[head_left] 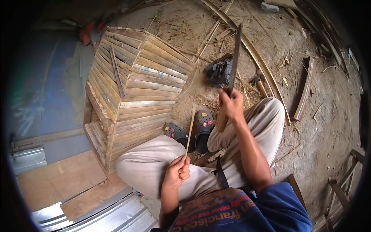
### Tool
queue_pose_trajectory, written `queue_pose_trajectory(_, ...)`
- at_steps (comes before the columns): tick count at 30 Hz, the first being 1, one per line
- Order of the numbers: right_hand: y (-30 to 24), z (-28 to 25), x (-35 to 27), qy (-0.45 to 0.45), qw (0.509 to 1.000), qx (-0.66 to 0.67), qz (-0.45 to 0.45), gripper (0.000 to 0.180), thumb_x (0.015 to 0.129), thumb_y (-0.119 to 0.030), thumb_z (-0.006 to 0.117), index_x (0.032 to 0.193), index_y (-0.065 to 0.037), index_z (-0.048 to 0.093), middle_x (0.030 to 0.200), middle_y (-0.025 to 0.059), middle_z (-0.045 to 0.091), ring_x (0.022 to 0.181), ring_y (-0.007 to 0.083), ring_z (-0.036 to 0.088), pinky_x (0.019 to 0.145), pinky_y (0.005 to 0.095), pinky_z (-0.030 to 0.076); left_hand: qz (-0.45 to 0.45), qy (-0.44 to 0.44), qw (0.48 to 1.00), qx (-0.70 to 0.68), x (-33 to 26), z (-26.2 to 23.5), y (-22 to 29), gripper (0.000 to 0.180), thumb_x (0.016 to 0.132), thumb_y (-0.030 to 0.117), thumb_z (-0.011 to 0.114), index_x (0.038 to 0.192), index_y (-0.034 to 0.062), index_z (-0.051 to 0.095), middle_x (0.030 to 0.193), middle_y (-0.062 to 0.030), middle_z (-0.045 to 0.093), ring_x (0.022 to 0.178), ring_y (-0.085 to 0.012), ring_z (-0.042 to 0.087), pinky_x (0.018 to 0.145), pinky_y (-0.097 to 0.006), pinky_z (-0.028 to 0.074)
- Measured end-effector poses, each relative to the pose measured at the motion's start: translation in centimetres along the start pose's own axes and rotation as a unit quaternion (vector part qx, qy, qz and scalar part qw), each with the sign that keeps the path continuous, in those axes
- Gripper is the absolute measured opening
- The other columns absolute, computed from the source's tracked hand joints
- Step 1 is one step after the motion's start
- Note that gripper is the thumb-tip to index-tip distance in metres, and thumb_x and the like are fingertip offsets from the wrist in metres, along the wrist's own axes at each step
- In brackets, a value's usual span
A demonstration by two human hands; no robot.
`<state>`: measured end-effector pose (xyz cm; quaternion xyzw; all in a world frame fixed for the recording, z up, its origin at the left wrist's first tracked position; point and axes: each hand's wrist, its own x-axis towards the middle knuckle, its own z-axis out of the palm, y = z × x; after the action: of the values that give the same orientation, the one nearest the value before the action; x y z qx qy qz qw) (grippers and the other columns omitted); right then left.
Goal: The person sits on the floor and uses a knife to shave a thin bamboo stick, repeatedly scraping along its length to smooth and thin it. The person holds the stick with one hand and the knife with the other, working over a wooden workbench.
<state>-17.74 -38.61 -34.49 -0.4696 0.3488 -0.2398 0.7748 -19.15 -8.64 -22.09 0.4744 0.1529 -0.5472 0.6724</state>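
I have the left hand [177,172] closed, pinching a thin strip [190,131] above the lap [203,176]; the right hand [232,105] wraps round a long blade [235,58], apart from the strip. I judge this as paring work, next calling for blade laid carefully to strip

Soft light on the dirt floor [328,116], white glare on ribbed metal [116,214], black fisheye vignette
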Motion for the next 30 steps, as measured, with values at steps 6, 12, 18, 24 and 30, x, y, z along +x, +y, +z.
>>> queue_pose_trajectory(6, 0.9, 0.4, 1.5, -0.039, 0.998, -0.039, -0.017, 0.058, 0.108, -0.049, 0.048, 0.096, 0.005, 0.067, 0.063, 0.0034, 0.058, 0.052, 0.0118, 0.054, 0.05, 0.0286, 0.044, 0.127, 0.152, 0.98, -0.025, 1.2, -0.7, 0.3, 0.017, 0.107, 0.022, 0.05, 0.105, 0.007, 0.057, 0.061, 0.0053, 0.035, 0.044, -0.0052, 0.024, 0.044, -0.023, 0.022)
queue_pose_trajectory(12, 2.9, 3.9, -2.1, -0.189, 0.972, -0.116, -0.074, 0.059, 0.111, -0.044, 0.039, 0.096, 0.004, 0.069, 0.064, 0.004, 0.058, 0.057, 0.0117, 0.055, 0.055, 0.0304, 0.044, 0.207, 0.171, 0.961, 0.068, 3.0, 1.1, 3.5, 0.023, 0.108, 0.026, 0.051, 0.107, 0.0047, 0.06, 0.063, 0.0029, 0.043, 0.045, -0.0044, 0.031, 0.045, -0.022, 0.026)
queue_pose_trajectory(18, 4.3, 4.8, -3.8, -0.257, 0.943, -0.181, -0.11, 0.036, 0.103, -0.031, 0.057, 0.093, 0.002, 0.068, 0.067, 0.0177, 0.06, 0.063, 0.0256, 0.06, 0.064, 0.0393, 0.048, 0.318, 0.29, 0.898, 0.089, -0.4, -1.6, 7.4, 0.029, 0.108, 0.026, 0.054, 0.123, 0.003, 0.062, 0.065, 0.0007, 0.047, 0.046, -0.0043, 0.033, 0.044, -0.022, 0.028)
queue_pose_trajectory(24, 3.4, 8.7, -5.5, -0.311, 0.887, -0.317, -0.128, 0.04, 0.1, -0.035, 0.061, 0.091, 0.003, 0.066, 0.068, 0.0225, 0.062, 0.061, 0.0375, 0.063, 0.062, 0.045, 0.05, 0.375, 0.425, 0.824, 0.0, -5.4, -7.6, 8.6, 0.03, 0.108, 0.027, 0.054, 0.121, 0.0034, 0.066, 0.068, 0.0035, 0.044, 0.05, -0.0025, 0.031, 0.044, -0.021, 0.025)
queue_pose_trajectory(30, 1.1, 20.5, -11.9, -0.438, 0.752, -0.448, -0.206, 0.059, 0.099, -0.055, 0.055, 0.093, 0.002, 0.067, 0.072, 0.0283, 0.068, 0.074, 0.0486, 0.07, 0.071, 0.0552, 0.057, 0.376, 0.489, 0.786, 0.047, -5.6, -12.0, 10.9, 0.024, 0.107, 0.021, 0.053, 0.113, 0.0031, 0.066, 0.07, 0.0044, 0.048, 0.05, -0.0028, 0.033, 0.044, -0.022, 0.026)
